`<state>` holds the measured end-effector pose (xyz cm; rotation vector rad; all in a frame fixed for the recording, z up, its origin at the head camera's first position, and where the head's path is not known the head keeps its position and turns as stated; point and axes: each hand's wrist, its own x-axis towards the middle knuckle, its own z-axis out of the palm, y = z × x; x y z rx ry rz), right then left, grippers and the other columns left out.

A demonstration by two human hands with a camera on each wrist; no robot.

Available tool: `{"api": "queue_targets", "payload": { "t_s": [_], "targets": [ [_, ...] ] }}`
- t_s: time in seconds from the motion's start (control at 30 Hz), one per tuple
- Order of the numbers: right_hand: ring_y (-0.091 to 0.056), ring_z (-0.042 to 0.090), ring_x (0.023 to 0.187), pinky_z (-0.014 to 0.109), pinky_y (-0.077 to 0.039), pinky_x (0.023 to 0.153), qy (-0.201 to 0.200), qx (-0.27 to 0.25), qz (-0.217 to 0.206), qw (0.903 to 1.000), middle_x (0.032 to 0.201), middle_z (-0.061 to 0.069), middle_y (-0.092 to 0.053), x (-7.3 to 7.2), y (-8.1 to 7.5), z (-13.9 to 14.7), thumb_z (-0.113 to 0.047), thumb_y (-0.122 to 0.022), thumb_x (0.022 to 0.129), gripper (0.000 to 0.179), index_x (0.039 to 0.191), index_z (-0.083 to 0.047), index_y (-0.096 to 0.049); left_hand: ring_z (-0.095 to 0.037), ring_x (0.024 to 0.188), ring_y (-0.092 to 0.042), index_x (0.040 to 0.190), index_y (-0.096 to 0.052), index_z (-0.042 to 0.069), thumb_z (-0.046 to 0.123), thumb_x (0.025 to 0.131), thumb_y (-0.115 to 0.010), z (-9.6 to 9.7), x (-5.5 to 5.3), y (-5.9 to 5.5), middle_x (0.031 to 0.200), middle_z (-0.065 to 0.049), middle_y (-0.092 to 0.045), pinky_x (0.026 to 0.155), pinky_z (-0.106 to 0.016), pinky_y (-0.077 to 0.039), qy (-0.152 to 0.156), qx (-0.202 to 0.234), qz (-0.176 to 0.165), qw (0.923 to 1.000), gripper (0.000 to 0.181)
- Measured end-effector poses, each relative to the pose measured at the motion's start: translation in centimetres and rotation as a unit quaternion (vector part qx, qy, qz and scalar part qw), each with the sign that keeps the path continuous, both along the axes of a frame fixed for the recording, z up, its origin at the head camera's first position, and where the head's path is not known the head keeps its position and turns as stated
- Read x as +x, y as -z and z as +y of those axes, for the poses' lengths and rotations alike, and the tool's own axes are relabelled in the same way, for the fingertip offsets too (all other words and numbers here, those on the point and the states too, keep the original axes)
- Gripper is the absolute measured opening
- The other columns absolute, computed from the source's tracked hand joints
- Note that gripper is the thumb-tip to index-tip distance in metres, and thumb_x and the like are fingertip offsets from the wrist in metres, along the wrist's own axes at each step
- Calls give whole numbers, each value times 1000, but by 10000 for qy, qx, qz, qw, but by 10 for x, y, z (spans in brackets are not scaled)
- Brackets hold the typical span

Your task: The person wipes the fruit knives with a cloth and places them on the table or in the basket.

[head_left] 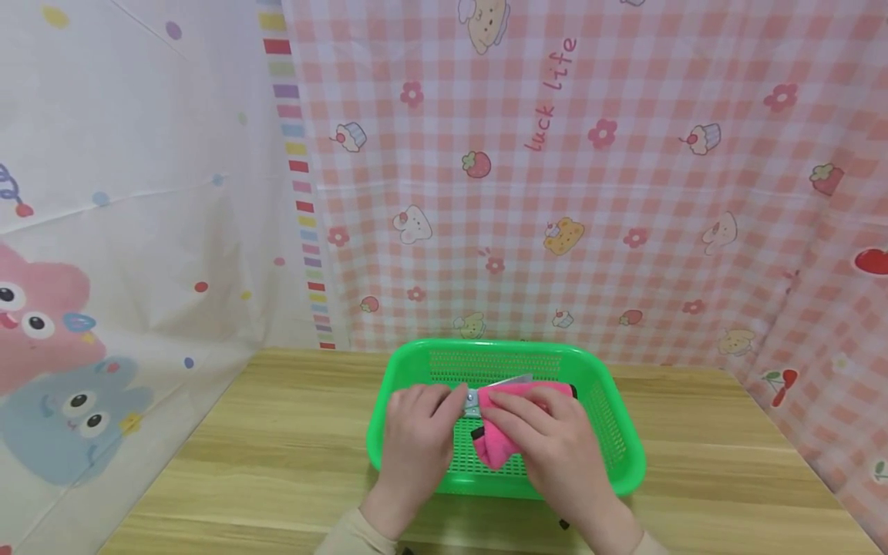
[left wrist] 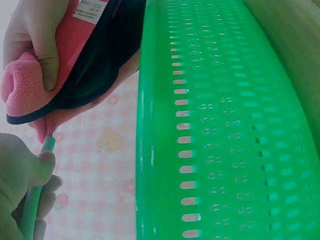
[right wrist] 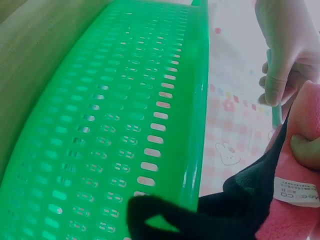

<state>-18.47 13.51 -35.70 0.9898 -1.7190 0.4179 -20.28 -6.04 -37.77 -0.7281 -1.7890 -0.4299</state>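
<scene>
My left hand (head_left: 419, 428) grips the pale green handle (left wrist: 33, 202) of a knife, whose silvery blade (head_left: 515, 381) shows above a pink cloth in the head view. A pivot or rivet is visible near the handle's end. With my right hand (head_left: 558, 432) I hold the folded pink cloth (head_left: 496, 449) against the blade, part of which it hides. Dark edging and a white label (left wrist: 91, 10) show on the cloth in the left wrist view. Both hands are over a green perforated basket (head_left: 624, 478).
The basket stands on a wood-grain table (head_left: 277, 462). Behind it hangs a pink checked curtain (head_left: 513, 193), and a white patterned sheet (head_left: 153, 254) hangs at the left. A small dark object (head_left: 564, 524) lies near the right forearm.
</scene>
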Motion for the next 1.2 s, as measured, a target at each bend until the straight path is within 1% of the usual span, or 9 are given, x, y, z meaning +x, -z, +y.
{"api": "queue_targets", "payload": {
  "t_s": [0.17,0.23,0.33,0.47,0.63,0.73,0.87,1.03,1.2],
  "targets": [
    [-64,30,93,44,-51,69,109,-30,-170,9998,105,1,-73,-1,3,2,-12,-40,106,37,107,-11,-77,-22,72,-59,101,-73,7,5,99,-53,0,-1,0,83,-4,-64,61,-33,-39,75,41,60,9999,20],
    [-64,30,94,46,-50,68,133,-69,-233,9996,105,1,-73,-2,2,4,-10,-42,104,35,107,-12,-76,-22,72,-59,101,-73,7,7,97,-56,0,-1,0,83,-3,-64,61,-33,-39,92,82,112,9999,18],
    [-63,31,95,47,-49,65,196,-156,-255,9994,106,1,-73,-3,1,9,-1,-50,95,31,106,-13,-76,-22,72,-60,100,-73,8,10,92,-62,0,-1,-1,82,-3,-64,61,-33,-40,110,158,162,9997,14],
    [-63,32,95,47,-49,64,333,-251,-247,9988,106,1,-73,-6,0,17,5,-58,83,34,105,-13,-76,-22,71,-60,99,-73,8,15,95,-61,0,-1,-2,82,-3,-65,61,-34,-40,143,256,217,9993,15],
    [-64,34,95,48,-49,66,431,-357,-278,9980,107,3,-73,-9,-1,26,12,-66,72,43,105,-12,-76,-22,68,-59,98,-73,8,20,97,-59,0,0,-3,81,-2,-64,60,-33,-40,186,338,339,9987,18],
    [-64,34,93,49,-50,67,465,-402,-288,9977,108,3,-73,-10,0,30,15,-68,68,46,105,-12,-76,-22,68,-59,98,-73,8,21,98,-58,0,-1,-3,80,-2,-64,59,-33,-39,210,359,405,9983,20],
    [-63,34,91,50,-49,64,493,-453,-327,9972,108,4,-73,-11,1,35,16,-68,67,47,105,-12,-77,-22,69,-59,99,-73,9,21,98,-58,-1,-1,-1,80,-2,-64,60,-34,-40,219,342,287,9988,19],
    [-63,32,90,49,-46,60,558,-551,-412,9961,110,4,-73,-10,3,40,20,-62,65,53,105,-12,-77,-22,70,-60,100,-73,9,19,93,-63,-3,-2,1,80,-3,-64,61,-35,-41,292,336,49,9990,16],
    [-62,31,91,50,-44,63,658,-615,-587,9942,113,3,-72,-7,4,46,24,-57,63,60,108,-12,-76,-23,71,-61,100,-73,9,18,92,-65,-5,-4,1,81,-3,-64,62,-36,-43,330,369,-15,9988,15]
  ]
}}
